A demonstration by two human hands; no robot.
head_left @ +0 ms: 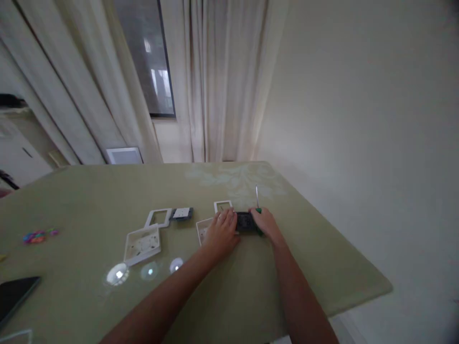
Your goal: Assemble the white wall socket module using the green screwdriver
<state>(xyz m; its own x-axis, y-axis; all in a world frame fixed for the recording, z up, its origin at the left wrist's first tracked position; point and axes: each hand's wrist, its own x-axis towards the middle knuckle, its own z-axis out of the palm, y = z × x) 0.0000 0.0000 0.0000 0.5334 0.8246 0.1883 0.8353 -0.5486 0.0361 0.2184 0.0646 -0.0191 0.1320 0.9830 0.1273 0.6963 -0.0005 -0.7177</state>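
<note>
Black module sits between the hands. Right hand grasps the screwdriver, shaft toward 12 o'clock. Left hand at module's 9 o'clock edge; grip cannot be told. It obstructs 1 white box. Further toward 9 o'clock: 1 white-faced unit, markings illegible.

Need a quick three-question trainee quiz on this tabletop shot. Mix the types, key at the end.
1. Which hand holds the green-handled, metal-shafted screwdriver?

2. True or false: the pile of small multicoloured pieces lies left, in the picture, of the shallow white open box nearest it.

3. Where is the black rectangular part?
A) against the pale curtains
B) between left hand and right hand
C) beside the multicoloured pieces

Key: 1. right hand; 2. true; 3. B
</note>
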